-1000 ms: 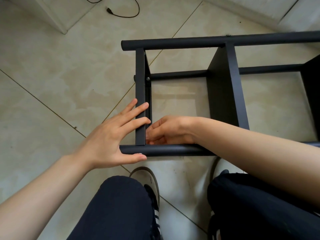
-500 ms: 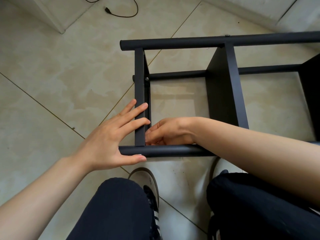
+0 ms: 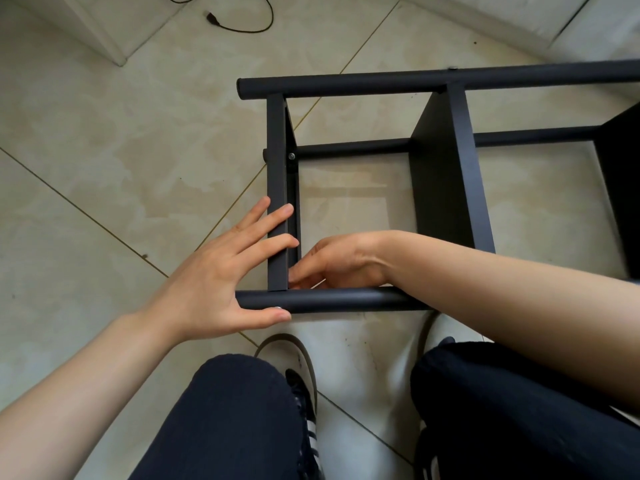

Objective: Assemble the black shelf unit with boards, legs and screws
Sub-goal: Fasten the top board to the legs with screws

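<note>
Floor (image 3: 104, 202): tile, shelf unit (image 3: 440, 174) lies on it.
L hand (image 3: 221, 271): flat, presses end board (image 3: 277, 168).
R hand (image 3: 339, 263): curled at corner; can't tell what it holds.
Tip: keep board still.

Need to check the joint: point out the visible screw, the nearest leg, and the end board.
screw (image 3: 291, 155), head view, on its silver head.
nearest leg (image 3: 346, 300), head view, mid-tube.
end board (image 3: 277, 161), head view, on its upturned edge.

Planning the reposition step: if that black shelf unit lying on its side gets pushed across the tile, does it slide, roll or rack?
The black shelf unit probably slides rather than rolls: its round legs are tied together by boards. The glossy tile floor looks low-grip. It may still rack a little: only one screw is visible, and the left hand is braced flat against the end board.
</note>
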Available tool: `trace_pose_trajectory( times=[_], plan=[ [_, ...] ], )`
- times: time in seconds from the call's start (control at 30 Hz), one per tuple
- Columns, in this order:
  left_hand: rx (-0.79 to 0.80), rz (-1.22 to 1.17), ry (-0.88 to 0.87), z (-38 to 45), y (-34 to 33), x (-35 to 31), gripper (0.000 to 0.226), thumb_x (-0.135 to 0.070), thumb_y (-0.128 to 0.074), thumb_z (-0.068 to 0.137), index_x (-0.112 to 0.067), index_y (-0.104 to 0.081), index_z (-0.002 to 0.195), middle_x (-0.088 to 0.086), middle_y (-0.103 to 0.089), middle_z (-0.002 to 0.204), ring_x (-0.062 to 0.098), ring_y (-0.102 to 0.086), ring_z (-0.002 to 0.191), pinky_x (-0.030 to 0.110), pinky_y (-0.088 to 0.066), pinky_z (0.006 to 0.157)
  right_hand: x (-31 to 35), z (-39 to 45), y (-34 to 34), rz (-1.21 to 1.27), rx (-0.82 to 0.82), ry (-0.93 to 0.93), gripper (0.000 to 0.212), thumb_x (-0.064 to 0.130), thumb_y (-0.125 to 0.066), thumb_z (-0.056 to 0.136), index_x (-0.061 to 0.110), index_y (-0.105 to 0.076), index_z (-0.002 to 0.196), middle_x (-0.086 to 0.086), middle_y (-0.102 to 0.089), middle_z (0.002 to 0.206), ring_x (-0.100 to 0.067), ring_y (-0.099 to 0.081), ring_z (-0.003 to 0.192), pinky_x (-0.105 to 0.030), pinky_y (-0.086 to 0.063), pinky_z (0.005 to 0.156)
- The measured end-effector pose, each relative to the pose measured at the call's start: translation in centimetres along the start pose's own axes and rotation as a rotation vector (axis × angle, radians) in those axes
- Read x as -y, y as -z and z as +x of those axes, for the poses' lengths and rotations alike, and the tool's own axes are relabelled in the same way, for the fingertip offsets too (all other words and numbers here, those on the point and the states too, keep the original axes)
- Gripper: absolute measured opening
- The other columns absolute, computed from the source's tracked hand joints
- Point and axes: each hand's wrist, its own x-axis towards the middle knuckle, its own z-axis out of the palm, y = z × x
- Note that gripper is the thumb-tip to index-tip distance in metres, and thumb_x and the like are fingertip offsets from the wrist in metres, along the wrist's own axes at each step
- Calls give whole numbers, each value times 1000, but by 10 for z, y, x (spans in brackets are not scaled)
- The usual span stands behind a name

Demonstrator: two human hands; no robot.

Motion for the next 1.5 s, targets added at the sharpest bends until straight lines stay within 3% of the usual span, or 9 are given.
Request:
trace_pose_trajectory(
  times=[0.13, 0.3, 0.57, 0.87, 1.03, 1.13, 1.27, 1.37, 1.5],
  plan=[
    [-1, 0, -1, -1, 0, 0, 75, -64, -65, 80, -20, -55, 139, -9, -21, 167, 16, -10, 156, 39, -34, 113, 0, 2, -2, -30, -7, -6, 14, 20, -58, 97, 10, -67, 102, -4, -68, 90, -16, -62, 89, -32, -48, 92],
    [0, -1, -2, -1, 0, 0, 75, -64, -65, 80, -20, -54, 140, -9, -21, 168, 16, -9, 156, 39, -34, 113, 1, -1, 1, 19, 22, -7, 15, 19, -55, 98, 11, -67, 92, -1, -66, 80, -14, -61, 79, -28, -49, 80],
    [0, -11, 1, -1, 0, 1, 74, -63, -66, 79, -20, -55, 139, -10, -22, 167, 16, -9, 156, 39, -34, 113, 0, -1, -3, -1, -3, 0, 14, 13, -53, 99, 10, -65, 92, -6, -65, 92, -18, -60, 89, -35, -46, 93],
    [-6, 41, -12, -1, 0, 1, 76, -65, -64, 80, -17, -56, 139, -3, -25, 166, 19, -12, 156, 42, -31, 116, 3, -2, -9, -133, -54, 0, 14, 20, -57, 96, 10, -66, 90, -1, -66, 77, -15, -62, 77, -28, -50, 78],
    [-3, 71, -18, -2, -2, 2, 84, -65, -62, 82, -23, -42, 152, -4, -22, 167, 21, -11, 157, 47, -23, 122, 1, -1, -9, -69, -28, 47, 24, 11, -52, 95, 10, -64, 74, 0, -62, 71, -14, -58, 74, -28, -48, 79],
    [-1, 69, -5, -3, -2, 3, 91, -66, -62, 83, -25, -30, 158, -7, -17, 169, 18, -9, 157, 47, -21, 123, 3, -3, -7, 2, 20, -7, 20, 16, -48, 98, 10, -62, 84, 1, -63, 75, -10, -60, 69, -23, -50, 71],
    [-8, 54, 16, -4, -2, 3, 102, -68, -62, 82, -20, -20, 161, -10, -16, 169, 15, -9, 156, 39, -17, 124, 2, -4, -3, 5, 26, -20, 23, 15, -49, 98, 15, -63, 79, 0, -62, 74, -11, -59, 68, -23, -49, 68],
    [-11, 57, 12, -3, -2, 3, 100, -67, -63, 81, -17, -27, 159, -6, -19, 168, 16, -10, 156, 39, -16, 126, 1, -3, -5, -53, -3, -8, 20, 18, -52, 98, 14, -64, 83, 1, -62, 72, -11, -58, 70, -23, -48, 71],
    [-16, 55, 3, -3, -2, 2, 98, -66, -65, 80, -15, -31, 157, -3, -23, 167, 17, -13, 156, 40, -18, 125, 1, -1, -6, -49, -14, -5, 12, 16, -53, 96, 11, -64, 94, -4, -61, 87, -18, -56, 89, -29, -46, 84]
  ],
)
